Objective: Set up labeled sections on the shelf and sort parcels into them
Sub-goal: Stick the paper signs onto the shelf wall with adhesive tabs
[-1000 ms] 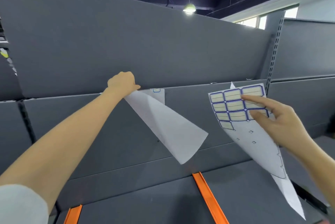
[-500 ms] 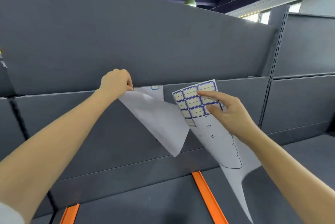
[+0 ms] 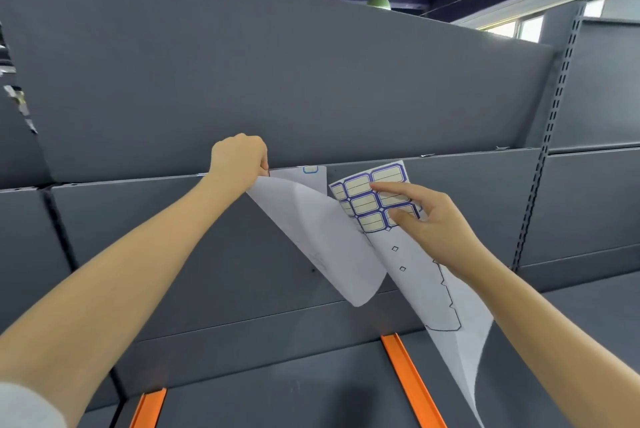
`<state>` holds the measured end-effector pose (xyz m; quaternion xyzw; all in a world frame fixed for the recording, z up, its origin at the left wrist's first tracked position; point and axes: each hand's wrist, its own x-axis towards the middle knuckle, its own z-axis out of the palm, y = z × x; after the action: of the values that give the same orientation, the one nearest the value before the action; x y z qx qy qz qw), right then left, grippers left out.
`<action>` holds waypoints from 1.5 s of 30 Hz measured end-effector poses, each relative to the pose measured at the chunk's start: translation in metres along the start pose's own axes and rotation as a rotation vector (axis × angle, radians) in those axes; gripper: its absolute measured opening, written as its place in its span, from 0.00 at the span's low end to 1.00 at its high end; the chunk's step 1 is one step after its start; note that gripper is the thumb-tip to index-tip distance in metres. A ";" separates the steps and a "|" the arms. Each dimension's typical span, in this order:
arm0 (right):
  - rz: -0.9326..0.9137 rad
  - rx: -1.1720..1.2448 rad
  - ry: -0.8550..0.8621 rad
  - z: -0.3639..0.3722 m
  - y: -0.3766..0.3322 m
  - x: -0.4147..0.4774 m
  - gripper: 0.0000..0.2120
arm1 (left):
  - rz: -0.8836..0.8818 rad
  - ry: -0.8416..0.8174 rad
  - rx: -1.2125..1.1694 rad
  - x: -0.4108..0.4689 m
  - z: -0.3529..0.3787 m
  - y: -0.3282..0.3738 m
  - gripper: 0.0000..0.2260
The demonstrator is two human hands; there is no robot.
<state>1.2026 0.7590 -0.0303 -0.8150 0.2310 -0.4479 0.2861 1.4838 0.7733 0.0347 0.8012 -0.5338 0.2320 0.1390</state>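
Pale grey short sleeve [image 3: 24, 405]

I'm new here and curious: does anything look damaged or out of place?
Nothing damaged. The label sheet in the right hand is stripped bare below its remaining labels and droops; the white sheet pinched by the left hand hangs curled from one corner.

Left hand [image 3: 239, 161] pinching white sheet [image 3: 311, 237], right hand [image 3: 436, 223] holding label sheet [image 3: 412, 275], grey shelf [image 3: 277, 81]

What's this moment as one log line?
stage: labelling | left hand: pinches white sheet at shelf panel | right hand: holds label sheet
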 end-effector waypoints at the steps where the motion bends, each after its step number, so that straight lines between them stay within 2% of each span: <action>1: 0.002 0.006 -0.003 0.000 0.000 0.000 0.25 | 0.000 0.003 0.037 -0.001 0.001 0.001 0.08; 4: -0.001 -0.009 -0.014 0.001 0.000 0.000 0.23 | 0.012 -0.011 0.039 -0.003 0.001 -0.003 0.08; 8: 0.020 0.010 -0.013 -0.004 -0.007 -0.007 0.21 | 0.044 -0.047 -0.120 -0.006 -0.001 -0.010 0.08; 11: 0.028 0.010 0.004 -0.016 -0.008 -0.014 0.21 | 0.079 -0.014 -0.218 -0.017 -0.003 0.000 0.15; 13: 0.063 0.116 -0.002 -0.027 -0.007 -0.020 0.20 | 0.194 0.015 -0.235 -0.024 -0.002 0.017 0.14; 15: 0.084 0.199 -0.025 -0.040 -0.006 -0.026 0.20 | 0.392 -0.019 -0.226 -0.031 -0.004 0.041 0.12; 17: 0.083 0.234 -0.032 -0.052 -0.004 -0.031 0.21 | 0.529 -0.130 -0.368 -0.039 -0.010 0.068 0.15; 20: 0.095 0.376 -0.031 -0.077 0.008 -0.038 0.24 | 0.620 -0.503 -0.714 -0.050 -0.020 0.108 0.16; 21: 0.098 0.425 -0.018 -0.087 0.013 -0.040 0.24 | 0.663 -0.583 -0.761 -0.052 -0.020 0.121 0.16; 24: 0.112 0.635 -0.013 -0.124 0.033 -0.043 0.17 | 0.761 -0.630 -0.859 -0.056 -0.015 0.163 0.21; 27: 0.113 0.830 -0.060 -0.153 0.056 -0.042 0.23 | 0.794 -0.653 -1.026 -0.054 -0.009 0.202 0.27; 29: 0.095 0.869 -0.067 -0.173 0.073 -0.040 0.28 | 0.803 -0.668 -1.063 -0.051 -0.008 0.236 0.26; 31: 0.087 0.885 -0.077 -0.192 0.086 -0.037 0.29 | 0.814 -0.663 -1.027 -0.050 -0.008 0.272 0.21; 35: 0.088 0.861 -0.109 -0.240 0.118 -0.029 0.27 | 0.733 -0.651 -0.940 -0.040 -0.005 0.326 0.21; 39: 0.186 0.711 -0.042 -0.293 0.155 -0.023 0.19 | 0.572 -0.561 -0.782 -0.024 -0.006 0.359 0.14; 43: 0.263 0.536 -0.041 -0.332 0.187 -0.020 0.20 | 0.508 -0.599 -0.748 -0.017 -0.003 0.379 0.09; 45: 0.305 0.445 0.015 -0.345 0.204 -0.018 0.21 | 0.445 -0.607 -0.756 -0.016 0.002 0.382 0.07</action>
<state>0.8720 0.5322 -0.0287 -0.6846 0.2491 -0.4454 0.5205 1.1276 0.6352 0.0158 0.5938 -0.7532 -0.1950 0.2050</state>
